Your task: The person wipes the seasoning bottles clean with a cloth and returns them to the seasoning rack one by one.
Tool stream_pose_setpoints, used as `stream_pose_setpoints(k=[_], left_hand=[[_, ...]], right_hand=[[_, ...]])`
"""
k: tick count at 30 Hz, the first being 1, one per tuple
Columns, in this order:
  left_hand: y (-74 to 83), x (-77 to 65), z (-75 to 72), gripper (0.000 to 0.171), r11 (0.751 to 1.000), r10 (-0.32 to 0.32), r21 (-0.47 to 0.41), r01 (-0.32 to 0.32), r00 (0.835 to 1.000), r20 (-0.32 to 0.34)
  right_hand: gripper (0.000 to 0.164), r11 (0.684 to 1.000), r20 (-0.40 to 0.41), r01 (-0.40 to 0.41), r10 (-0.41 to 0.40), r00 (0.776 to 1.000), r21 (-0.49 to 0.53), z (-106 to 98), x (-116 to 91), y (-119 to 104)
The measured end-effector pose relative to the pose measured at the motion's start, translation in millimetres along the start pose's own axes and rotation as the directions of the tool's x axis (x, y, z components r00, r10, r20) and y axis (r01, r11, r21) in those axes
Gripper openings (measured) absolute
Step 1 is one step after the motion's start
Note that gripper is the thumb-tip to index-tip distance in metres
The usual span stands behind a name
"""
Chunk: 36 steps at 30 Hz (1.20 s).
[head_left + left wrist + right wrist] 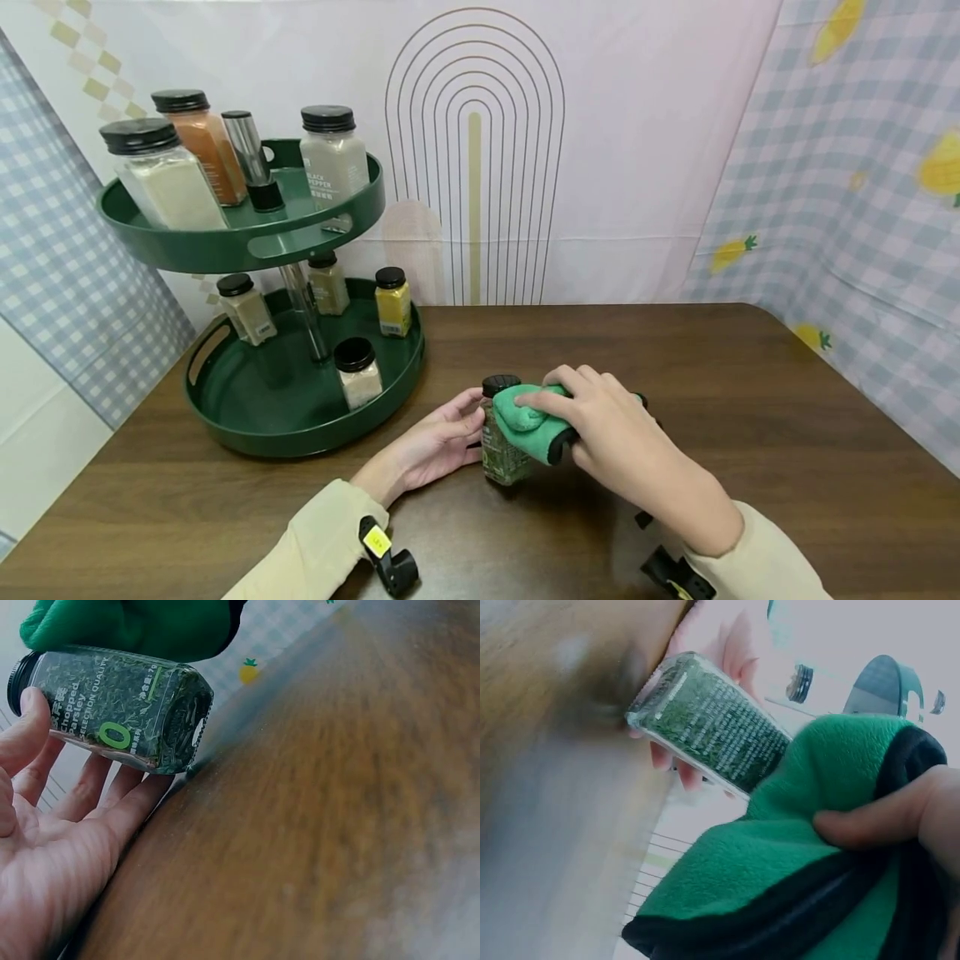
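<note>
A clear jar of chopped parsley (504,454) with a black cap stands roughly upright at the middle of the table; whether its base touches the wood I cannot tell. My left hand (442,442) holds it from the left, with the thumb near the cap and the fingers behind, as the left wrist view shows. Bunched in my right hand (618,421) is a green cloth (525,417) with black edging. The cloth lies against the jar's upper right side and covers part of it. In the right wrist view, my thumb presses into the cloth (795,780).
To the left stands a two-tier green rack (300,442). Its upper tray (225,250) bears large spice jars and a silver cylinder (251,154). Several small black-capped jars, one a yellow jar (393,304), sit on the lower tray. A printed cloth backdrop (622,167) hangs behind.
</note>
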<state>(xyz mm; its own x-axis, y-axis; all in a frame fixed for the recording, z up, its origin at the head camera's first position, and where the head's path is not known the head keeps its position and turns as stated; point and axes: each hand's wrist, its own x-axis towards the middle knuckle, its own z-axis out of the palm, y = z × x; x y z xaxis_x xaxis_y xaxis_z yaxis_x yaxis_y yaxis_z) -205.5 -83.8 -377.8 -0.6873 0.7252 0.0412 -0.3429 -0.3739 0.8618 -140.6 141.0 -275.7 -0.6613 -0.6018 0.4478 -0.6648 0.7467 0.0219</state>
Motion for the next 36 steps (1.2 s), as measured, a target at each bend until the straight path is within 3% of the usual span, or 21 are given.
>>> stream_pose_setpoints(k=[5, 10, 15, 18, 19, 21, 24, 26, 30, 36], left_hand=[[0.7, -0.1, 0.2, 0.030, 1.000, -0.008, -0.025, 0.007, 0.999, -0.039], [2.1, 0.3, 0.1, 0.038, 0.999, -0.028, -0.044, 0.025, 0.997, -0.067], [2.1, 0.6, -1.3, 0.059, 0.999, -0.048, -0.028, 0.046, 0.996, -0.076], [2.2, 0.7, -1.3, 0.060, 0.998, -0.058, -0.029, 0.056, 0.995, -0.077], [2.3, 0.7, -1.0, 0.059, 0.998, -0.062, -0.034, 0.060, 0.995, -0.078], [2.3, 1.0, -0.7, 0.056, 0.998, -0.058, -0.033, 0.056, 0.996, -0.068], [1.9, 1.1, 0.1, 0.056, 0.998, -0.049, -0.037, 0.047, 0.998, -0.050], [1.7, 1.3, 0.4, 0.056, 0.999, -0.038, -0.033, 0.037, 0.999, -0.026], [1.5, 0.2, -0.1, 0.058, 0.999, -0.027, -0.030, 0.028, 0.999, 0.028], [0.7, -1.4, -1.4, 0.053, 0.999, -0.009, -0.031, 0.011, 0.999, 0.046]], right_hand=[[0.063, 0.996, 0.131, 0.093, -0.092, 0.987, -0.003, 1, -2, -3], [0.058, 0.994, 0.261, 0.105, -0.109, 0.959, 0.030, 2, -4, -8], [0.055, 0.991, 0.398, 0.103, -0.131, 0.908, 0.090, 4, -6, -10], [0.055, 0.987, 0.450, 0.087, -0.139, 0.882, 0.134, 2, -6, -9], [0.055, 0.987, 0.448, 0.081, -0.136, 0.883, 0.141, 0, -6, -8], [0.056, 0.988, 0.398, 0.069, -0.119, 0.910, 0.138, -4, -7, -5], [0.059, 0.997, 0.242, 0.025, -0.042, 0.969, 0.072, -10, -7, 0], [0.061, 0.999, 0.128, -0.020, 0.016, 0.992, 0.027, -12, -5, 3], [0.063, 0.998, 0.024, -0.069, 0.069, 0.997, -0.006, -7, -2, 4], [0.061, 0.997, 0.018, -0.050, 0.051, 0.999, -0.051, 5, 0, -2]])
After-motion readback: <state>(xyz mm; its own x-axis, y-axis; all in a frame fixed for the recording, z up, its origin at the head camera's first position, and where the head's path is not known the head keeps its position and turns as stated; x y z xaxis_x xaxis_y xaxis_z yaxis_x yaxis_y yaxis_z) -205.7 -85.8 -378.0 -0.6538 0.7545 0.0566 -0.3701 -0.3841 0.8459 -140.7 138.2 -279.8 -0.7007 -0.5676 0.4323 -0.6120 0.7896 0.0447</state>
